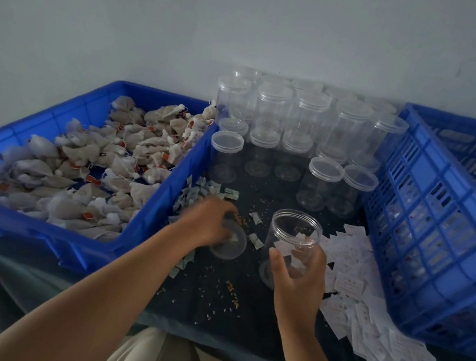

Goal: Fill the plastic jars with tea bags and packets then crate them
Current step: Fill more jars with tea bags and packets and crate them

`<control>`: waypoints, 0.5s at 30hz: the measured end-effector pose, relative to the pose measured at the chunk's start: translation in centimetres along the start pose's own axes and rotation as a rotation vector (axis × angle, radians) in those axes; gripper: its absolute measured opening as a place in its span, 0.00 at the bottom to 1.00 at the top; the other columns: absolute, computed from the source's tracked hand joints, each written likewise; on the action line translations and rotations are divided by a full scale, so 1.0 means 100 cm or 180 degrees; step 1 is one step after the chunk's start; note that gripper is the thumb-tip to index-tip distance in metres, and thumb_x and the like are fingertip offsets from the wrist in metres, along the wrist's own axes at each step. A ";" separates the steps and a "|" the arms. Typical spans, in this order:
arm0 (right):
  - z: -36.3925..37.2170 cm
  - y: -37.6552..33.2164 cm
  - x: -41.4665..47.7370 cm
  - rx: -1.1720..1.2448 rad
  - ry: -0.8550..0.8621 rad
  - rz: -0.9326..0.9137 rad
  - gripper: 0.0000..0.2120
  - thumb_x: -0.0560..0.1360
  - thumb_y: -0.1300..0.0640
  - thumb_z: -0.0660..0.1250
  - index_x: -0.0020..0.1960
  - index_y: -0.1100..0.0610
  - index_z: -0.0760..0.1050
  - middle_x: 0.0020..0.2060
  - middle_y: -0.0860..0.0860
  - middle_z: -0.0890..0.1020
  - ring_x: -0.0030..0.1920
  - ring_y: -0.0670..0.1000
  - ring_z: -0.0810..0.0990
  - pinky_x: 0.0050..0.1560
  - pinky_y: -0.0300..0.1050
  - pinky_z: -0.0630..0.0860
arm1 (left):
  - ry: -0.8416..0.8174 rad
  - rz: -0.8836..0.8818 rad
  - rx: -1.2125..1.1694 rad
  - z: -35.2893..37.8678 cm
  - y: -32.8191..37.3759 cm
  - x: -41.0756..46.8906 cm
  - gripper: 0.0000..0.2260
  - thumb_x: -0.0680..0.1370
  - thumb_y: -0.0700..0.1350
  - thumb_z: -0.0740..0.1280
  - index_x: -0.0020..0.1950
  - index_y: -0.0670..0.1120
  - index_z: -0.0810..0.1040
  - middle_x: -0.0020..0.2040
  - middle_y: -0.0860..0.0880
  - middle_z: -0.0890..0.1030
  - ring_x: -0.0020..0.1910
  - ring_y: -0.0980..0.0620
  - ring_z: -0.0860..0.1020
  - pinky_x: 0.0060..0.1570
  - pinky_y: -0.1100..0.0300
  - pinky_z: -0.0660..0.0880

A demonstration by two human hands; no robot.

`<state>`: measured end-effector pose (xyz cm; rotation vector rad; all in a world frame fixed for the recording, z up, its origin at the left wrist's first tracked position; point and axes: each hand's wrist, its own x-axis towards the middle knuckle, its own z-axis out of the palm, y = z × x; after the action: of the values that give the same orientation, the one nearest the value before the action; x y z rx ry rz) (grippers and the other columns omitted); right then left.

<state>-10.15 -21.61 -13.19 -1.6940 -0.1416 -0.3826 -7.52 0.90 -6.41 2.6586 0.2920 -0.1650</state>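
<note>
My right hand (297,280) grips an open clear plastic jar (295,236) that stands upright on the dark table; a white packet or two lie inside it. My left hand (208,222) is blurred and curls over a clear lid (232,246) lying on the table, among small folded packets (194,195). Whether its fingers pinch a packet is hidden. Tea bags (83,162) with red tags fill the blue bin (35,229) on the left. White paper packets (365,313) lie spread at the right.
Several lidded empty jars (300,134) stand in rows at the back of the table. A blue slatted crate (448,220) stands at the right. Loose grains (231,291) are scattered on the dark cloth. A pale wall rises behind.
</note>
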 end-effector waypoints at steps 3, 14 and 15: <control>0.001 0.001 0.000 0.0014 0.0021 0.0040 0.36 0.68 0.30 0.73 0.66 0.52 0.76 0.57 0.42 0.81 0.58 0.37 0.79 0.52 0.23 0.72 | 0.0895 0.0233 -0.0074 -0.006 -0.006 0.000 0.25 0.77 0.59 0.75 0.73 0.60 0.75 0.71 0.54 0.73 0.66 0.51 0.77 0.59 0.53 0.79; 0.003 0.006 0.000 -0.0155 -0.0061 0.0058 0.35 0.67 0.28 0.74 0.65 0.49 0.75 0.56 0.39 0.80 0.57 0.35 0.79 0.52 0.29 0.72 | -0.0295 -0.0950 0.0624 -0.116 -0.091 0.016 0.29 0.83 0.34 0.63 0.83 0.50 0.64 0.83 0.43 0.64 0.76 0.41 0.70 0.66 0.52 0.72; 0.004 0.006 0.001 -0.0143 -0.0070 0.0069 0.36 0.67 0.28 0.74 0.66 0.49 0.75 0.56 0.40 0.80 0.57 0.35 0.79 0.51 0.28 0.73 | -0.0390 -0.0974 0.0565 -0.109 -0.102 0.013 0.29 0.84 0.35 0.64 0.84 0.50 0.63 0.82 0.43 0.65 0.75 0.40 0.71 0.68 0.51 0.72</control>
<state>-9.87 -21.35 -13.74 -1.7431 -0.1314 -0.3534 -7.88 15.02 -1.34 2.7472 0.6712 -0.4686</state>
